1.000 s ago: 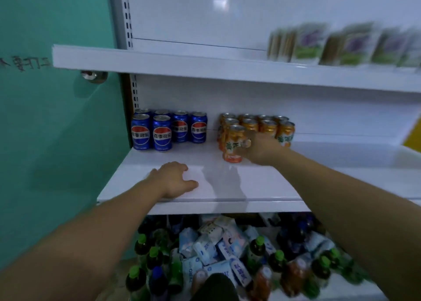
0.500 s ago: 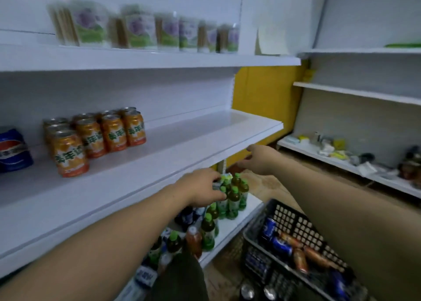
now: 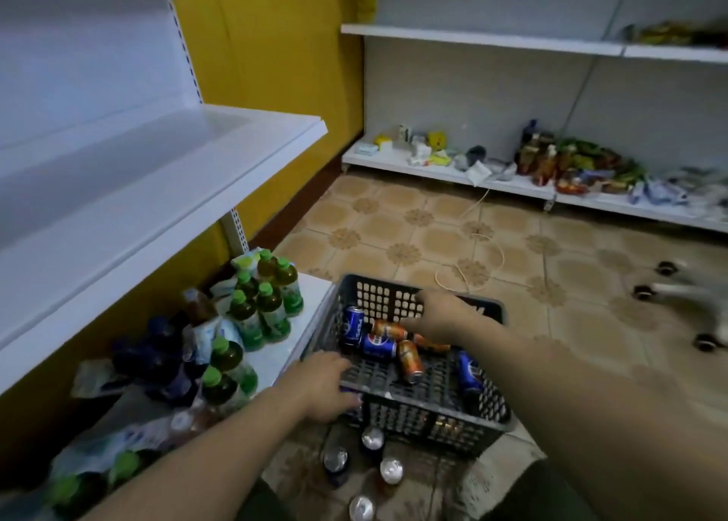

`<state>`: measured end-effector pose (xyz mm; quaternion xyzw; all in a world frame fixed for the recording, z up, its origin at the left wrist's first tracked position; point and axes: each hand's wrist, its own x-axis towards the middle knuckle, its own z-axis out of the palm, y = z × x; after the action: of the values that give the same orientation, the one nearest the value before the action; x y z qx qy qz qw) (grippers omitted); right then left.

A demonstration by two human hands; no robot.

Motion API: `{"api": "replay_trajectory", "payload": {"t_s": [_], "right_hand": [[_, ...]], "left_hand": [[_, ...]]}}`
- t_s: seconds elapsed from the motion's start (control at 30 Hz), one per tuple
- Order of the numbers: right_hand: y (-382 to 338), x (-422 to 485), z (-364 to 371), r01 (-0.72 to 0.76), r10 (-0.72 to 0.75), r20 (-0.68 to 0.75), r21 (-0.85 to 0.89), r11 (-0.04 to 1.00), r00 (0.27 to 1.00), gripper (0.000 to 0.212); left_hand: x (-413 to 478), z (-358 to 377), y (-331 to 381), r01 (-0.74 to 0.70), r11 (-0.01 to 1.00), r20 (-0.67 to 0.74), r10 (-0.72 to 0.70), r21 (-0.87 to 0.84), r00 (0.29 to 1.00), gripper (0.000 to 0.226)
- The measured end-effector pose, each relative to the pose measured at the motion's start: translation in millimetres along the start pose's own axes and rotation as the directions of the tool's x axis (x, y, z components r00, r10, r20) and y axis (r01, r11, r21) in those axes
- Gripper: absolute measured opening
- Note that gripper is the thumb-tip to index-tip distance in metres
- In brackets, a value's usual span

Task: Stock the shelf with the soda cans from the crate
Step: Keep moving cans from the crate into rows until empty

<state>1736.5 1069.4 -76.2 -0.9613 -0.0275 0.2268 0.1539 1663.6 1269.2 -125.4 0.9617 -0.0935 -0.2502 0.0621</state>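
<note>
Half a second back both hands were up by the edge of the shelf point(image 3: 157, 189); now both had dropped to the crate point(image 3: 413, 414) on the floor point(image 3: 433, 225), and the stocked orange cans were out of sight.

Right hand point(image 3: 441, 315) was down inside the crate. Its fingers point(image 3: 409, 325) reached leftward and met the end of an orange can point(image 3: 388, 329) lying on its side. Too blurred to tell whether they had closed on it.

Left hand point(image 3: 319, 386) was at the crate's near left corner, fingers curled over the rim and gripping it.

Crate: dark grey plastic lattice, beside the bottom shelf. Inside it were a second orange can point(image 3: 410, 361) lying near the middle, a blue can point(image 3: 380, 345) lying just below the first orange one, another blue can point(image 3: 351, 323) upright by the left wall, and one more point(image 3: 468, 371) by the right wall.

Several cans point(image 3: 372, 440) stood on the floor just in front of the crate, silver tops showing.
</note>
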Motion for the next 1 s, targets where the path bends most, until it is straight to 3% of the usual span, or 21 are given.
{"api": "replay_trajectory", "payload": {"t_s": [0.07, 0.37, 0.53, 0.73, 0.83, 0.93, 1.0], "right_hand": [[20, 26, 17, -0.042, 0.042, 0.047, 0.006, 0.999, 0.998, 0.061], [61, 157, 117, -0.167, 0.135, 0.255, 0.109, 0.98, 0.958, 0.042], [56, 216, 180, -0.131, 0.094, 0.376, 0.075, 0.989, 0.922, 0.06], [52, 271, 260, -0.127, 0.071, 0.505, 0.077, 0.989, 0.86, 0.056], [52, 292, 300, -0.117, 0.07, 0.53, 0.056, 0.992, 0.845, 0.063], [49, 309, 334, -0.09, 0.053, 0.546, 0.041, 0.995, 0.836, 0.064], [50, 322, 359, -0.067, 0.025, 0.574, 0.052, 0.996, 0.818, 0.067]], "left_hand": [[30, 16, -9, 0.008, 1.0, 0.025, -0.008, -0.004, 1.0, 0.072], [150, 82, -78, 0.152, 0.985, -0.005, -0.153, -0.075, 0.988, 0.082], [203, 117, -98, 0.196, 0.972, -0.038, -0.202, -0.13, 0.979, 0.093], [240, 164, -113, 0.24, 0.945, -0.079, -0.263, -0.223, 0.961, 0.105], [242, 185, -114, 0.208, 0.969, -0.225, -0.235, -0.136, 0.946, 0.102], [244, 197, -119, 0.074, 0.983, -0.378, -0.134, -0.17, 0.916, 0.086], [246, 201, -121, 0.067, 0.986, -0.39, -0.122, -0.15, 0.913, 0.082]]}}
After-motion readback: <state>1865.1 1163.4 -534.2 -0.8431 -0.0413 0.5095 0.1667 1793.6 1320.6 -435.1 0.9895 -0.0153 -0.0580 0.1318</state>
